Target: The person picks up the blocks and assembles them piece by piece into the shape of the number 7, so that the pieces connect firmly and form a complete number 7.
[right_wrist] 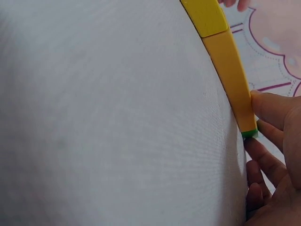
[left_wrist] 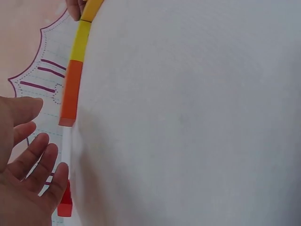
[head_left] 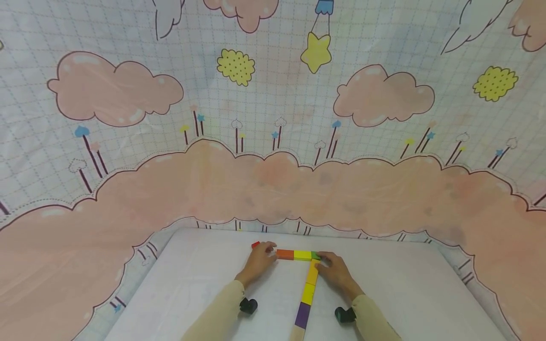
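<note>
My left hand [head_left: 259, 260] lies between a red block [head_left: 255, 245] and an orange block [head_left: 285, 255]; its fingers [left_wrist: 44, 162] are loosely spread and hold nothing. A yellow block [head_left: 302, 255] follows the orange one, and a green block [head_left: 315, 255] ends this short row. With thumb and fingers, my right hand [head_left: 337, 270] pinches the corner at the green block, the thumb against the side of an amber block [right_wrist: 230, 77]. From there a second row runs toward me: the amber block, a yellow block [head_left: 308, 294], a purple block [head_left: 302, 315] and a plain wood block [head_left: 297, 333].
The blocks lie on a white tabletop [head_left: 405, 284]. Behind it hangs a cloth or wall covering printed with clouds [head_left: 384, 97] and stars. A dark device sits at the left wrist [head_left: 249, 306] and another at the right wrist [head_left: 344, 315].
</note>
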